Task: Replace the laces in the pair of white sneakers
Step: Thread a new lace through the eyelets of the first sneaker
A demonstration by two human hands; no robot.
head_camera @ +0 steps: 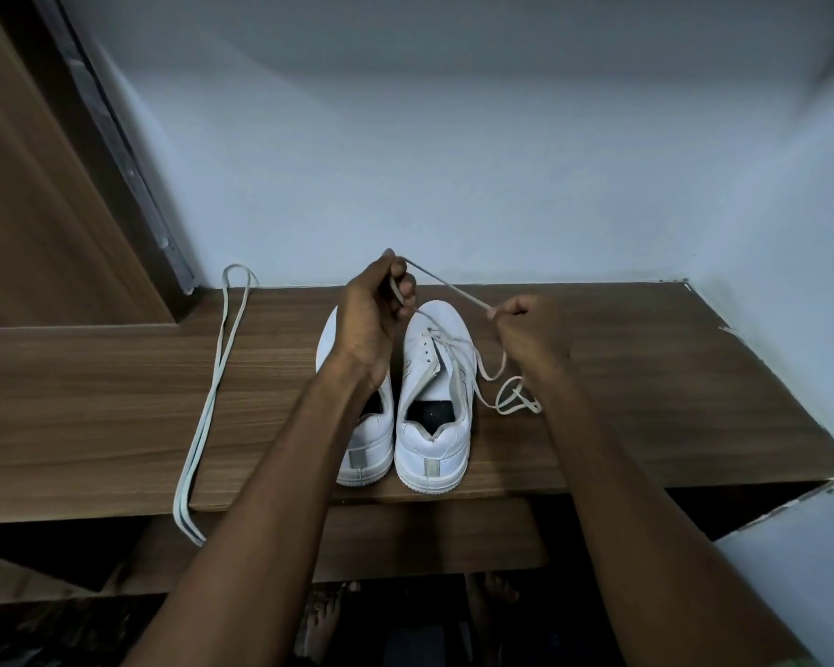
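Showing no readable text, labels, brands, numbers or signs anywhere; sneakers (432,402) bearing plain grey heel tabs, lettering not discernible.

Two white sneakers (405,426) heels toward me on my counter (646,377), right one half-laced, spare lace (213,397) lying left

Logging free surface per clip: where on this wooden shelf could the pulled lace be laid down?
Bare wood lies between the spare lace and the left sneaker, and right of the lace loops toward the wall. Around the right sneaker it is crowded by both hands.
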